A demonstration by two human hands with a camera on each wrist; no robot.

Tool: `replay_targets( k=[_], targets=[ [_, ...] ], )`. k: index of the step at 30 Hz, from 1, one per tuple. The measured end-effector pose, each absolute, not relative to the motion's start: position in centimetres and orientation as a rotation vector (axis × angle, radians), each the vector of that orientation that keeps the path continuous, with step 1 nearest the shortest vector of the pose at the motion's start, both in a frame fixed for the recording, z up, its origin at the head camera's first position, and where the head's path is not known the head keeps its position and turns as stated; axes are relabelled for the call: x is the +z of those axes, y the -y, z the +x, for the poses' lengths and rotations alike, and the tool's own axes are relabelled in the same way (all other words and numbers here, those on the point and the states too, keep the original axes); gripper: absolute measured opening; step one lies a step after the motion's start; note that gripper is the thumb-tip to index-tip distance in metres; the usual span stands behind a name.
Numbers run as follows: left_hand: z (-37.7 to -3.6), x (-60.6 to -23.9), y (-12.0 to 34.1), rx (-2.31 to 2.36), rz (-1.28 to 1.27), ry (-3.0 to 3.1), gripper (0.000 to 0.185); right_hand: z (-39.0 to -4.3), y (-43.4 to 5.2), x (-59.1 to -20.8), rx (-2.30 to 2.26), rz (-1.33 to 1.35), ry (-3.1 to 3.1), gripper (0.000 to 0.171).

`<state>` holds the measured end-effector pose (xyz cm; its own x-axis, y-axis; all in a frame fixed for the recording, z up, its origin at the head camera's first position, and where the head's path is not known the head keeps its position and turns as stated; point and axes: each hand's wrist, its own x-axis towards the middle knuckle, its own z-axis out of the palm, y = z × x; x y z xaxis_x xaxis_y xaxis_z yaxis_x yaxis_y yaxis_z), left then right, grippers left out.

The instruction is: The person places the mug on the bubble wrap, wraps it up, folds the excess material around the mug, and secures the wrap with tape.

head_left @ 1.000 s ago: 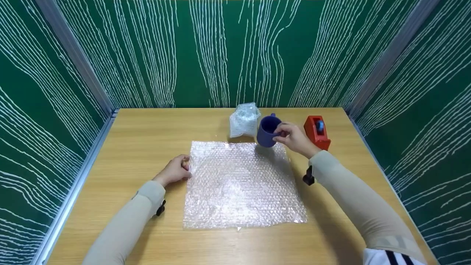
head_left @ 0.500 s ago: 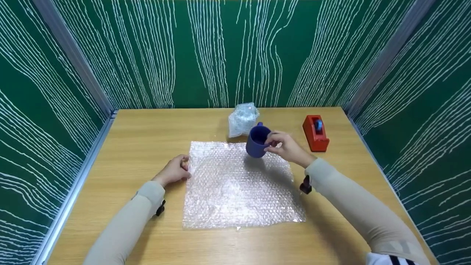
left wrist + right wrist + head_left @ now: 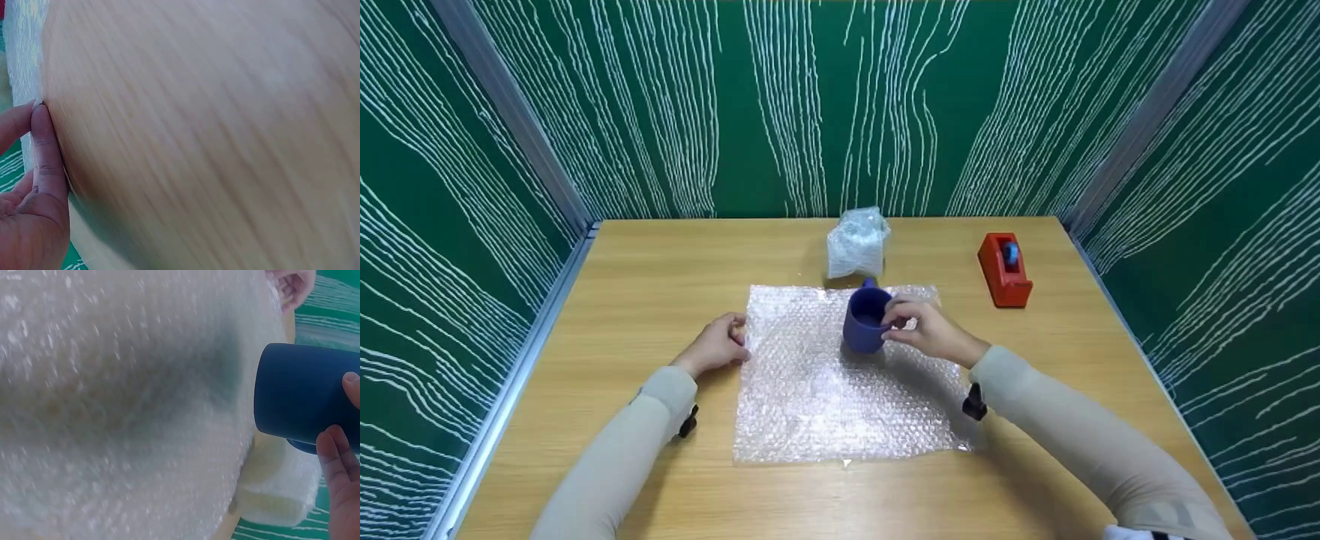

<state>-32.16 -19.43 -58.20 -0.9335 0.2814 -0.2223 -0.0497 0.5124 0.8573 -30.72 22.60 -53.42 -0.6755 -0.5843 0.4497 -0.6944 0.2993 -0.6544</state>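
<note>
A dark blue mug [image 3: 864,322] hangs upright just above a sheet of clear bubble wrap [image 3: 810,405] that lies flat on the table. My right hand [image 3: 926,328] grips the mug by its rim, on the side away from the handle. In the right wrist view a gap shows between the base of the mug [image 3: 298,394] and the sheet. At the sheet's left edge, my left hand [image 3: 714,345] pinches the bubble wrap between thumb and finger. The left wrist view has this hand [image 3: 42,191] at its left side, fingertips meeting on the wrap's edge.
Behind the sheet stands a bundle wrapped in bubble wrap [image 3: 857,244]. A red tape dispenser [image 3: 1005,270] with a blue roll sits at the back right of the wooden table [image 3: 660,262]. Green walls with white lines [image 3: 780,112] enclose the back and sides.
My right hand has carried the mug left and nearer, from the sheet's back right edge to over its upper middle. The left hand has stayed at the sheet's left edge.
</note>
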Motion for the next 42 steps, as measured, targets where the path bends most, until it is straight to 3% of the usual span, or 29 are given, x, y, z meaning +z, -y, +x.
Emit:
replay_targets(
  k=[30,32,39,42],
  targets=[
    [-32.6,-58.3,19.1,1.428,0.199,-2.397,0.078,-28.7,-21.4,-55.8,1.262,1.211,2.506,0.016],
    [-32.8,-58.4,18.9,1.442,0.185,-2.396,0.073,-28.7,-21.3,-55.4,1.263,1.183,2.515,0.024],
    [-34.1,-57.9,18.4,1.521,0.041,-2.422,0.056,-29.0,-20.8,-54.4,1.234,0.961,2.625,0.076],
    [-34.7,-57.5,18.1,1.564,-0.019,-2.424,0.056,-29.0,-20.5,-54.5,1.252,0.896,2.689,0.087]
  ],
)
